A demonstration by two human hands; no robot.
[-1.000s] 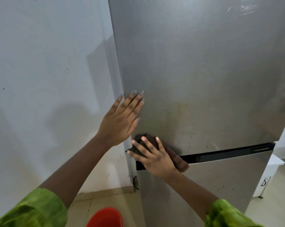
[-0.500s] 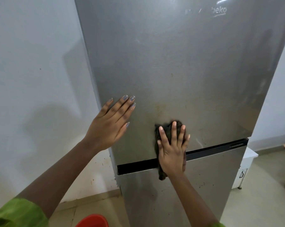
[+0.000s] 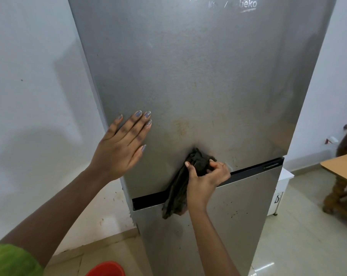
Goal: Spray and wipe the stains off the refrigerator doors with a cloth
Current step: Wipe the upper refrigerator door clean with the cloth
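A tall silver refrigerator fills the view, with its upper door above a black gap and its lower door below. A yellowish stain marks the upper door, and small dark specks dot the lower one. My left hand lies flat and open against the upper door's left edge. My right hand grips a dark brown cloth, bunched against the bottom of the upper door, with its tail hanging over the gap. No spray bottle is in view.
A white wall stands to the left, spattered near the floor. A red bucket rim shows at the bottom edge. To the right are a wooden table and a white unit behind the fridge.
My right hand has slid the cloth from the door's left edge toward its middle, then curled from a flat press into a grip. My left hand stays on the door.
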